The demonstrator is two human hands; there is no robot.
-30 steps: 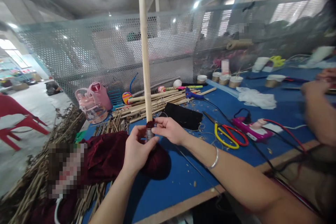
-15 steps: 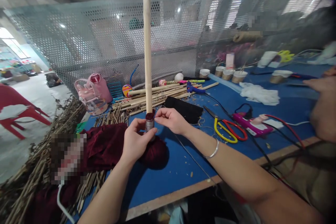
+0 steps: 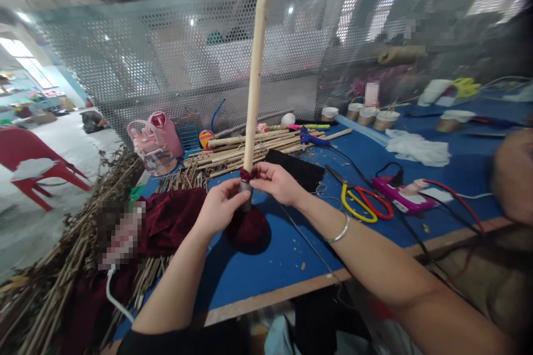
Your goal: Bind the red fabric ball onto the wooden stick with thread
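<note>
A pale wooden stick (image 3: pixel 255 66) stands nearly upright, its top leaning right. Its lower end goes into a dark red velvet ball (image 3: pixel 249 231) resting on the table. Round the ball's neck is a grey wound band (image 3: pixel 245 195), with a gathered red cloth collar above it. My left hand (image 3: pixel 222 203) is closed round this neck, thumb across the front. My right hand (image 3: pixel 277 182) pinches at the collar's right side; what its fingertips hold is too small to make out. A thin grey cord (image 3: pixel 306 241) runs from below my right hand over the table's front edge.
Dark red velvet cloth (image 3: pixel 172 216) and dry stalks (image 3: pixel 54 272) lie left. Scissors (image 3: pixel 360 202), a pink power strip (image 3: pixel 402 195) and a blue glue gun (image 3: pixel 312 138) lie right and behind. Sticks (image 3: pixel 229 147) lie before the mesh screen (image 3: pixel 166 66). Another person's arm (image 3: pixel 514 177) is at right.
The stick's top has tipped to the right. Both hands and the neck have shifted slightly right and up in the view. The other person's hand at right has pulled back.
</note>
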